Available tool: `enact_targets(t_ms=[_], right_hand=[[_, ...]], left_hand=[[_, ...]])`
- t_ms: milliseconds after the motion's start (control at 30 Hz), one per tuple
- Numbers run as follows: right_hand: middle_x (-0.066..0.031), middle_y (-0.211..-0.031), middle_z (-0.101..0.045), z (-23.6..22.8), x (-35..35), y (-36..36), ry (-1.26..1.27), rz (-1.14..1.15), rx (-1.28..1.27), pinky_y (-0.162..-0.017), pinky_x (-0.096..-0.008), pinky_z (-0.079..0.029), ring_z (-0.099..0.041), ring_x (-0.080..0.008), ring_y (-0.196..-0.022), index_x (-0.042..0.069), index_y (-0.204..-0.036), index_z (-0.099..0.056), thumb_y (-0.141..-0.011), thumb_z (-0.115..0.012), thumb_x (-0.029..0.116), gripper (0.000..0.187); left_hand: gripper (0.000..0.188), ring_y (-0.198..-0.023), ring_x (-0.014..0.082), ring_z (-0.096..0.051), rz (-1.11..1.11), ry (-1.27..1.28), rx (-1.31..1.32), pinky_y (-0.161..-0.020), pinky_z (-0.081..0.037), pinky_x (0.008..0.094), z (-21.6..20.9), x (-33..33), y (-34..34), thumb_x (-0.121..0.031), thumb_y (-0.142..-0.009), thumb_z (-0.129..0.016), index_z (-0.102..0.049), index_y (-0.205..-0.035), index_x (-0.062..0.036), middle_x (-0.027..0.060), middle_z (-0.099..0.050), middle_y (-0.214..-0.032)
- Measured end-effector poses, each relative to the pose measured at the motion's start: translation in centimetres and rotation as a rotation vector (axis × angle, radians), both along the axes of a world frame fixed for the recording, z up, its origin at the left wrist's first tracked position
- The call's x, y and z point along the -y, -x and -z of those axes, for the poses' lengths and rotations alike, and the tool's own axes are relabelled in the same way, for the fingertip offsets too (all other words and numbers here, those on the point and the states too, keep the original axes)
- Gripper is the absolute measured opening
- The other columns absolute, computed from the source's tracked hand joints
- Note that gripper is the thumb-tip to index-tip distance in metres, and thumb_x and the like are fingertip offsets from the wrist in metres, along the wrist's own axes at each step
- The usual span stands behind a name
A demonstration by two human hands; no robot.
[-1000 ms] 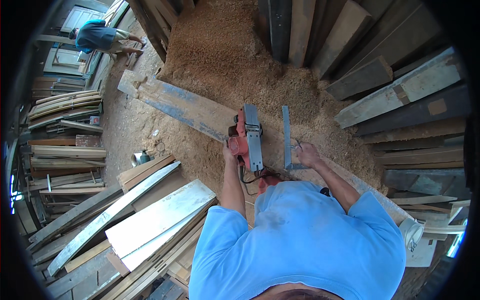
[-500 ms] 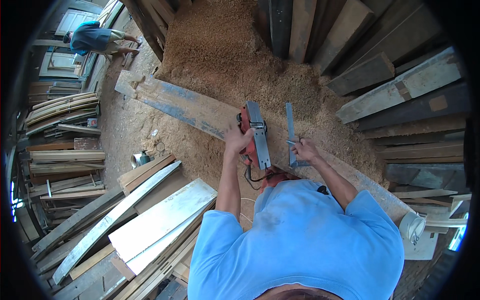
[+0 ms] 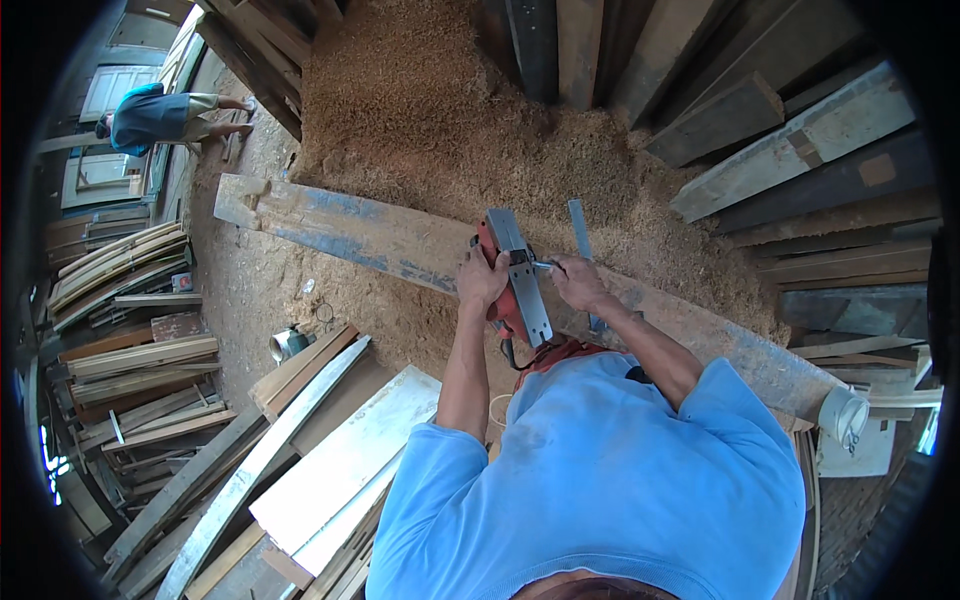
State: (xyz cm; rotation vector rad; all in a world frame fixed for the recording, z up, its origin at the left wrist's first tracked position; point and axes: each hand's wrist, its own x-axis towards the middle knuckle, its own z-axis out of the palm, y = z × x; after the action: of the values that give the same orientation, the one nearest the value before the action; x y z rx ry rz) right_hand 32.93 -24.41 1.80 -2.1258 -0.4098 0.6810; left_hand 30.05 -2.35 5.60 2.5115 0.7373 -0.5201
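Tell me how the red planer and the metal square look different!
The red planer is chunky, red and grey, but the metal square is thin, flat and bluish-grey. The left hand holds the red planer, while the right hand partly hides the metal square. Both have long, straight metal parts.

Light blue T-shirt, short loose sleeves, round neckline, grey smudges

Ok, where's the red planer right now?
In the head view, the red planer is just right of centre, upturned over the long board, between the left hand and right hand.
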Motion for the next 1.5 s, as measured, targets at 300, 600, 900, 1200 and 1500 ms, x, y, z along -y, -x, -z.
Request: enact_targets(t_ms=[300,600,900,1200,1500], right_hand=[[-0.0220,-0.119,-0.068,-0.7,-1.8,-1.2,-0.059,-0.038,0.057,-0.101,-0.0453,-0.049,-0.062,-0.0388,-0.116,0.002,-0.123,-0.064,-0.094,-0.057,0.009,0.031],[-0.0215,-0.115,-0.068,1.7,-1.8,-2.2,-0.071,-0.189,0.212,-0.100,-0.0485,-0.048,-0.063,-0.0398,-0.111,0.003,-0.126,-0.062,-0.087,-0.058,0.000,0.040],[-0.0219,-0.091,-0.066,1.1,-4.9,-3.8,0.202,-0.312,0.050,-0.074,-0.0517,-0.048,-0.065,-0.0413,-0.090,0.004,-0.099,-0.059,-0.089,-0.056,0.005,0.010],[-0.0229,-0.089,-0.064,1.3,-5.9,-2.2,0.204,-0.011,0.026,-0.074,-0.0538,-0.047,-0.064,-0.0441,-0.087,0.005,-0.099,-0.056,-0.098,-0.051,0.023,0.020],[-0.0243,-0.093,-0.065,1.8,-5.8,-2.3,0.201,-0.020,0.067,-0.079,-0.0560,-0.049,-0.064,-0.0467,-0.090,0.006,-0.100,-0.058,-0.100,-0.046,0.030,0.027]], left_hand=[[0.072,-0.119,0.0468,-0.057,0.065,0.030,0.042,-0.108,-0.036,0.0542,1.1,-0.5,0.2,-0.045,-0.091,-0.057,-0.045,-0.138,0.0079,0.0311,-0.060,-0.128],[0.072,-0.120,0.0464,-0.056,0.081,0.055,0.014,-0.111,-0.033,0.0540,0.9,-0.6,-0.1,-0.044,-0.092,-0.058,-0.043,-0.140,0.0081,0.0318,-0.059,-0.128],[0.072,-0.121,0.0473,-0.055,0.054,0.065,-0.008,-0.112,-0.032,0.0535,0.2,-0.6,-0.3,-0.042,-0.091,-0.059,-0.043,-0.140,0.0084,0.0332,-0.059,-0.128],[0.071,-0.114,0.0499,-0.055,0.033,0.060,0.052,-0.103,-0.041,0.0536,1.1,-0.4,0.5,-0.041,-0.087,-0.064,-0.046,-0.137,0.0060,0.0304,-0.061,-0.124],[0.069,-0.113,0.0485,-0.055,0.009,0.058,0.082,-0.102,-0.042,0.0520,-0.2,-0.1,0.0,-0.040,-0.086,-0.066,-0.048,-0.135,0.0053,0.0284,-0.062,-0.122]])
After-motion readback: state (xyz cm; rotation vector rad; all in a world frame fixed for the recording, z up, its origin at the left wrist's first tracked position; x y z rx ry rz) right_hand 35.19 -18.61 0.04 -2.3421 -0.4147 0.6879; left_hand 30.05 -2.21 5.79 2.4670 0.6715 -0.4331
